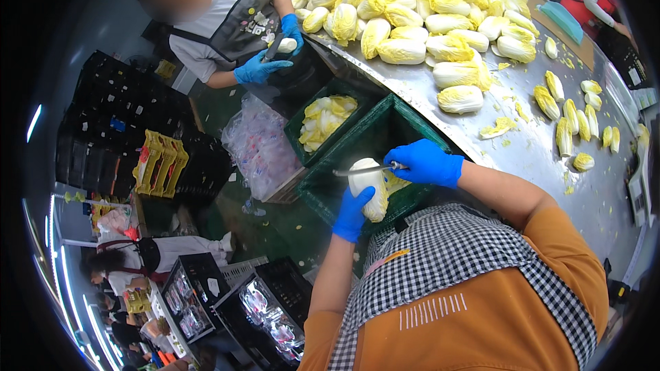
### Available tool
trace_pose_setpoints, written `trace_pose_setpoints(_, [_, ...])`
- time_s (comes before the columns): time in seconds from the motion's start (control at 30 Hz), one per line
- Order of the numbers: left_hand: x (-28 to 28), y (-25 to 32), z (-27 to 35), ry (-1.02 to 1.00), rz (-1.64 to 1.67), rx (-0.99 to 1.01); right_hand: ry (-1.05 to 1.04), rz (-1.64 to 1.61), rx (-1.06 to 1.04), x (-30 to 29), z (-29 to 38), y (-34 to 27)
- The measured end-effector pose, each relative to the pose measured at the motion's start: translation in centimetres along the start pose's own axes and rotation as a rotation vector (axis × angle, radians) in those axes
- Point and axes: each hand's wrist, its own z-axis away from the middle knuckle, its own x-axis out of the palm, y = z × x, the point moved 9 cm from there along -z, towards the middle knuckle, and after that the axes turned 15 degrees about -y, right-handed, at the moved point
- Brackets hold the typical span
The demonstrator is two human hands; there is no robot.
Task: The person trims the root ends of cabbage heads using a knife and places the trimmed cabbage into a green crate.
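In a blue glove, my left hand [351, 212] grips a napa cabbage [369, 185] from below, its white base pointing away from me. My right hand [425, 162], gloved alike, holds a knife [367, 169] by its handle. The curved blade lies across the white base end of the cabbage; whether it cuts in cannot be told. Both hands are over a large green crate [325, 193] with yellow cabbage leaves [396, 183] inside, partly hidden by the hands.
A steel table [521, 165] bears a heap of napa cabbages [407, 15] and several small ones [564, 134]. Opposite, a co-worker's gloved hands [263, 68] hold a knife and cabbage. A smaller leaf-filled crate [295, 136] and a plastic-bagged bundle [263, 149] stand nearby.
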Motion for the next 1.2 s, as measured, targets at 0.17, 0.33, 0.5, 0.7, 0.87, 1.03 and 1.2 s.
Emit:
trace_pose_setpoints(0.17, [-0.3, 1.1, 0.7, 0.092, -0.194, 0.012, -0.091, 0.112, -0.007, 0.8, -1.1, -0.6])
trace_pose_setpoints(0.33, [0.1, 2.1, 2.2, 0.124, -0.26, -0.005, -0.047, 0.085, -0.03, 2.3, -1.5, -0.8])
trace_pose_setpoints(0.5, [0.3, 1.5, 2.8, 0.143, -0.355, -0.073, -0.055, 0.011, -0.035, 4.9, -1.7, 1.6])
trace_pose_setpoints(0.7, [-0.4, -1.8, 3.8, 0.155, -0.284, -0.124, -0.164, -0.025, 0.104, 11.1, -0.9, 7.7])
trace_pose_setpoints(0.87, [-1.0, 2.4, 4.4, 0.137, -0.501, -0.03, -0.334, -0.073, 0.292, 13.9, 1.1, 12.0])
trace_pose_setpoints(1.03, [-2.3, 1.2, 3.0, 0.128, -0.442, 0.076, -0.123, -0.806, 0.289, 6.0, -1.7, 4.2])
trace_pose_setpoints(1.2, [-1.3, -2.7, 0.8, -0.036, 0.25, 0.01, -0.064, -0.904, 0.002, 5.2, -2.0, 0.2])
